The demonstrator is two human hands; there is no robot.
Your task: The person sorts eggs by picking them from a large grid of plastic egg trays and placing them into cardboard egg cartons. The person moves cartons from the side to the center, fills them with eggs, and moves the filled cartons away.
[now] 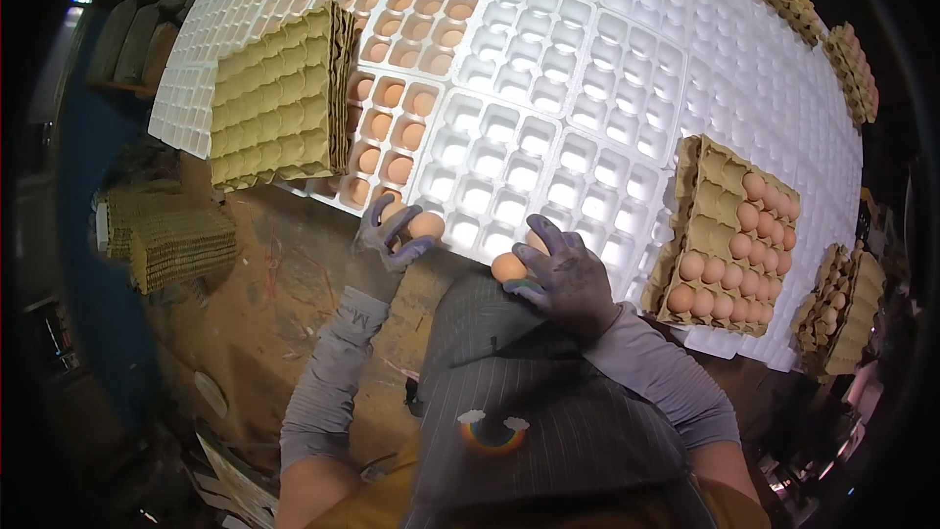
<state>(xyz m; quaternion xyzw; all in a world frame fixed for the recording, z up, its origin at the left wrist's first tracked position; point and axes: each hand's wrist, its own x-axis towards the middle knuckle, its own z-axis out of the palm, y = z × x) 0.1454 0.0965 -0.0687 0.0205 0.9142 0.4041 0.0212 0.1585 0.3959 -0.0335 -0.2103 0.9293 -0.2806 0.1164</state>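
My gloved left hand (393,231) holds brown eggs at the near edge of the white foam egg trays, with one egg (426,225) plain at the fingertips and others partly covered by the fingers. In my gloved right hand (569,268) are at least two brown eggs; one egg (508,267) shows clearly between thumb and fingers. Between and beyond the hands lies a foam tray (477,187) with bare white cups. Left of it, another foam tray (411,158) carries brown eggs in its cups. To the right, a pulp egg flat (716,198) is partly filled with brown eggs.
A stack of pulp flats (275,103) rests over the foam trays at left. More stacked flats (183,239) stand lower, beyond the table edge. Several pulp flats, some bearing eggs (852,73), line the right rim. A dark apron (529,411) covers my front.
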